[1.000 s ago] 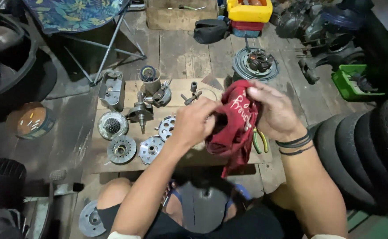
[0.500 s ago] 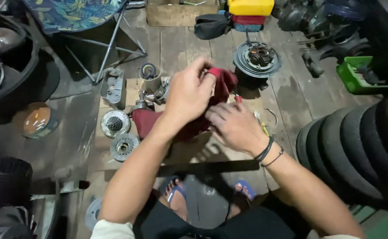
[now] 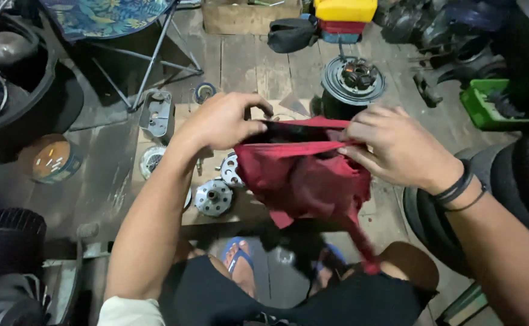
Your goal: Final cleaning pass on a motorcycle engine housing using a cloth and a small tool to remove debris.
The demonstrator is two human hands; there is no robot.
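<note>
A red cloth (image 3: 304,178) is stretched between my two hands above a low wooden board (image 3: 249,208). My left hand (image 3: 222,121) grips its left top edge, fingers closed on the fabric. The right top edge is pinched by my right hand (image 3: 391,145), which wears dark bands at the wrist. The cloth hangs down over my knees and hides part of the board. Round metal engine parts (image 3: 213,196) lie on the board just left of the cloth.
A grey metal casing (image 3: 157,113) lies at the board's far left. A round dark engine part (image 3: 352,78) stands behind the cloth. A folding chair (image 3: 113,24), a green crate (image 3: 488,102), stacked tyres (image 3: 518,181) and a yellow box (image 3: 344,9) surround me.
Both hands have drawn apart and spread the cloth flat between them. Before, the cloth was bunched in them over the parts.
</note>
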